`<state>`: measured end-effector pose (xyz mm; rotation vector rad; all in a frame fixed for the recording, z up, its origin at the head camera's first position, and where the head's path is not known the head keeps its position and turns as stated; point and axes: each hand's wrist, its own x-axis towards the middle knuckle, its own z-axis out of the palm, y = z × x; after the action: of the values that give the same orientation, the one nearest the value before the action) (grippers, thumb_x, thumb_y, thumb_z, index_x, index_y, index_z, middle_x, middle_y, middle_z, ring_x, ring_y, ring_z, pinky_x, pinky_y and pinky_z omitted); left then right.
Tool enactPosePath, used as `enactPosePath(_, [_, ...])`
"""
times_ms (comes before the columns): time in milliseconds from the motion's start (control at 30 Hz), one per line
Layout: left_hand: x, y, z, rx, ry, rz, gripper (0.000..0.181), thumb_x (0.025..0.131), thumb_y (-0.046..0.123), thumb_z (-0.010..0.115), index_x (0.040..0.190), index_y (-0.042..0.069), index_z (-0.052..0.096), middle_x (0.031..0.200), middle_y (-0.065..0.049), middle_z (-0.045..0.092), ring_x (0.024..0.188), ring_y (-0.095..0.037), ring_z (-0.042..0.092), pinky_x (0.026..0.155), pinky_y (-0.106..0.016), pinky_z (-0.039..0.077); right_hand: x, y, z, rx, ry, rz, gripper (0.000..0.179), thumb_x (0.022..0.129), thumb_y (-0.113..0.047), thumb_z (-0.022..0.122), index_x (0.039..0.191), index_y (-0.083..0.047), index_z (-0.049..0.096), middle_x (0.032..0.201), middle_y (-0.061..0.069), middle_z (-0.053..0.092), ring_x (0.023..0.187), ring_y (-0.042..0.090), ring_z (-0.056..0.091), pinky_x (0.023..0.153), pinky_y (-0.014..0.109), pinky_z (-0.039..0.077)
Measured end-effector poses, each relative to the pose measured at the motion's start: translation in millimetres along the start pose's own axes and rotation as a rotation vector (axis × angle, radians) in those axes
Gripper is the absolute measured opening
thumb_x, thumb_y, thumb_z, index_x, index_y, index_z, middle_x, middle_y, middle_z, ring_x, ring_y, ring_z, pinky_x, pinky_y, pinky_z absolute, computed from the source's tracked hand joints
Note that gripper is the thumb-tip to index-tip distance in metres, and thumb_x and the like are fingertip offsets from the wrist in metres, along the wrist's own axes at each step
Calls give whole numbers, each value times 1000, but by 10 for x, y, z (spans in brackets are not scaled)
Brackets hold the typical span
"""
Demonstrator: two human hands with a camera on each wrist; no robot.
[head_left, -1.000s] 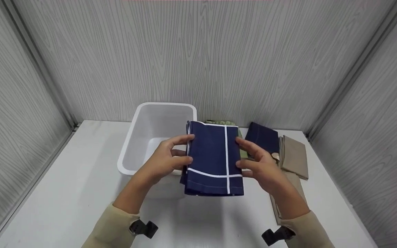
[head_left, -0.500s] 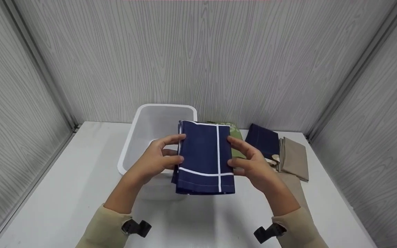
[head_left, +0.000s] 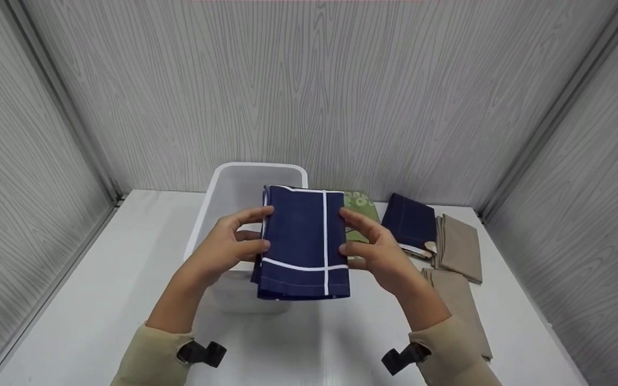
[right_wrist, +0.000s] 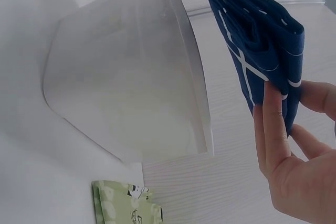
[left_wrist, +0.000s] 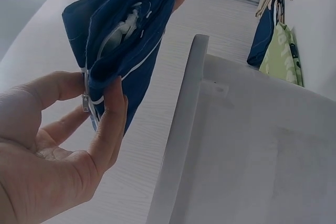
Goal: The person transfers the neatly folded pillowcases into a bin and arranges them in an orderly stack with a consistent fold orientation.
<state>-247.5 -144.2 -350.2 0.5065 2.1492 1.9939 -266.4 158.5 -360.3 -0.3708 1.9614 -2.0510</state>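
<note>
A folded navy cushion cover (head_left: 297,230) with white lines is held up in front of me, over the near right part of a white plastic bin (head_left: 262,164) in the head view. My left hand (head_left: 227,244) pinches its left edge between thumb and fingers. On the opposite edge, my right hand (head_left: 379,246) grips it the same way. The left wrist view shows a small zip pull (left_wrist: 85,103) beside the left fingers and the layered folds of the cover (left_wrist: 134,51). From the right wrist, the cover (right_wrist: 262,40) appears thick, with fingers on both faces.
Right of the bin lies a folded green patterned cloth (head_left: 362,206), partly hidden by the held cover. Farther right are a folded navy cloth (head_left: 410,222) and two folded beige cloths, one behind (head_left: 459,246) and one nearer (head_left: 459,305). Grey wood-grain panels (head_left: 309,96) enclose the white table.
Both hands have moved left together with the navy cover, so it now overlaps more of the bin. More of the green cloth and the nearer beige cloth shows.
</note>
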Motion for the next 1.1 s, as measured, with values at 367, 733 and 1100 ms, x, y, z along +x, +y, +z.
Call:
enactPosePath(367, [-24,-63,-98,17,28,-10,66,89,-2,65,151,8,41,148,-17,40,117,-30,63,85,-39,59,82,10,119,-4,20,7,69,87,2,65,149,-20,45,152,4,40,113,29,61,88,44,57])
enactPosePath(733, [-24,-109,-206,20,49,-2,63,91,-2,60,151,4,40,149,-20,39,118,-28,62,85,-36,58,207,19,225,64,20,12,73,84,7,65,150,-15,45,152,8,41,111,27,61,85,46,58])
enactPosePath(1100, [-3,-130,-322,48,116,-34,62,91,-3,55,151,8,42,148,-16,40,113,-24,62,84,-34,58,372,7,355,83,26,24,72,83,8,66,148,-17,48,150,7,43,113,28,62,85,46,58])
